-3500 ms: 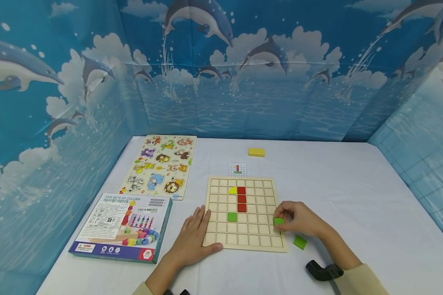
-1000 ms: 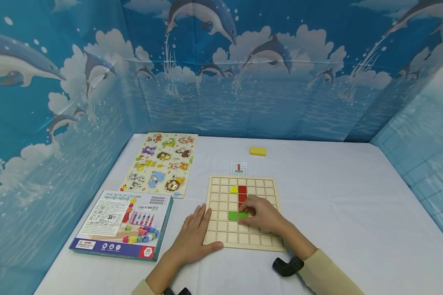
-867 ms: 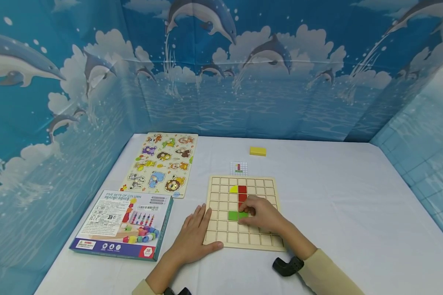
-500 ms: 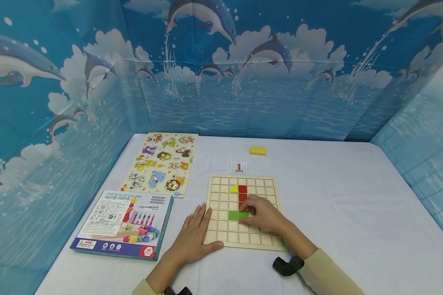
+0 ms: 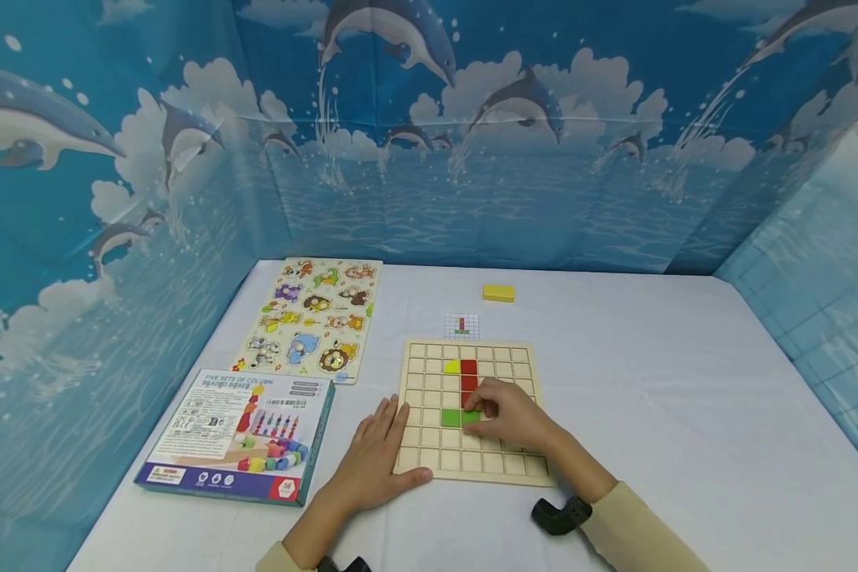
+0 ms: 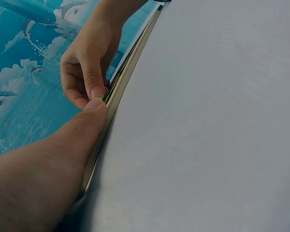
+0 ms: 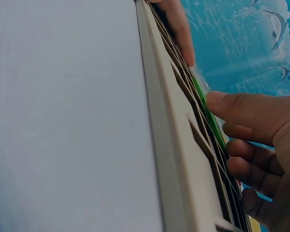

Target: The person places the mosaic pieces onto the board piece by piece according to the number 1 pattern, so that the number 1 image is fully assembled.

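A wooden grid board [image 5: 500, 355] lies in front of me on the white cloth. My left hand [image 5: 373, 457] rests flat by its left edge, fingers straight, thumb on the near corner. Over the middle, my right hand [image 5: 509, 415] pinches a green square tile [image 5: 473, 415] between thumb and fingers, in the cell right of another green tile [image 5: 450, 418]. Above stands a column of red tiles [image 5: 468, 368], its lowest part covered by my fingers. A small yellow piece [image 5: 452, 367] sits left of the top red one. In the right wrist view, the right thumb [image 7: 232, 106] meets green at the board.
A small printed grid card [image 5: 461, 326] lies just beyond the board, with a yellow block [image 5: 498, 293] farther back. To the left are an animal puzzle board [image 5: 307, 322] and a boxed toy set [image 5: 236, 437]. Dolphin-printed curtains [image 5: 429, 199] enclose the table.
From the board's right edge, my right hand has carried the green tile left to the cell beside the other green one. A loose green tile on the cloth is now out of sight. Left hand unmoved.
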`<state>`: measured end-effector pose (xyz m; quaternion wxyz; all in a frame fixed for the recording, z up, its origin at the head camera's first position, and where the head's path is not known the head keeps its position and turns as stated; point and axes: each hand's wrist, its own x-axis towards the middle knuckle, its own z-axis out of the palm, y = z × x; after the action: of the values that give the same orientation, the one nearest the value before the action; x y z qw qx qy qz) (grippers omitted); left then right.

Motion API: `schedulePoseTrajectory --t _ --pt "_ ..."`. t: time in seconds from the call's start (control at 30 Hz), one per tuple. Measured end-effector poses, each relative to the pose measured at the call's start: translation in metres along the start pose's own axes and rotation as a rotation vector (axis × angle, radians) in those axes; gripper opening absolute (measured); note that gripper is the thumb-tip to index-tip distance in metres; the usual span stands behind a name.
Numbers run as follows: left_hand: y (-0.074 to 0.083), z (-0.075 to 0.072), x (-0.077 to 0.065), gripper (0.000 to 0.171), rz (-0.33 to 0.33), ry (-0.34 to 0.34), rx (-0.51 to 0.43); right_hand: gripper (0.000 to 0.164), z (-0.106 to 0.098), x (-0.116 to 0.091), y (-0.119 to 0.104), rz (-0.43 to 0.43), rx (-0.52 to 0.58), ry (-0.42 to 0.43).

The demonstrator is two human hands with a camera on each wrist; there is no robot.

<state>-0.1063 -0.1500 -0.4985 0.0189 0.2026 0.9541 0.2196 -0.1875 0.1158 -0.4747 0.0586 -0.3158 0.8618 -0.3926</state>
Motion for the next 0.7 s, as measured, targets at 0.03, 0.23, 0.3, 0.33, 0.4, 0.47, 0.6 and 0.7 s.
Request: schedulePoseTrajectory --t 0.03,0.23,0.3,0.33,0.4,0.47,0.6,0.7 --pt "0.000 0.000 0.000 0.100 0.001 0.001 0.002 0.022 0.000 -0.001 0.001 -0.004 0.006 0.001" --pt "0.001 -0.001 0.000 0.100 0.002 0.003 -0.009 0.023 -0.004 -0.006 0.008 -0.024 0.021 0.014" --pt "0.001 -0.001 -0.001 0.100 0.002 0.002 -0.013 0.022 -0.006 -0.009 0.009 -0.022 0.028 0.017" --pt "0.001 -0.001 -0.001 0.100 0.001 0.002 -0.014 0.021 -0.007 -0.011 0.010 -0.019 0.032 0.018" --pt "0.000 -0.001 -0.001 0.100 -0.001 0.001 -0.013 0.021 -0.010 -0.014 0.010 -0.015 0.035 0.021" --pt "0.000 0.000 -0.001 0.100 -0.001 0.001 -0.011 0.021 -0.013 -0.016 0.011 -0.011 0.033 0.021" --pt "-0.001 0.000 -0.001 0.100 0.001 0.003 -0.008 0.022 -0.017 -0.022 0.012 0.006 0.036 0.020" --pt "-0.001 0.000 -0.001 0.100 0.003 0.004 -0.010 0.022 -0.021 -0.027 0.013 0.020 0.037 0.031"
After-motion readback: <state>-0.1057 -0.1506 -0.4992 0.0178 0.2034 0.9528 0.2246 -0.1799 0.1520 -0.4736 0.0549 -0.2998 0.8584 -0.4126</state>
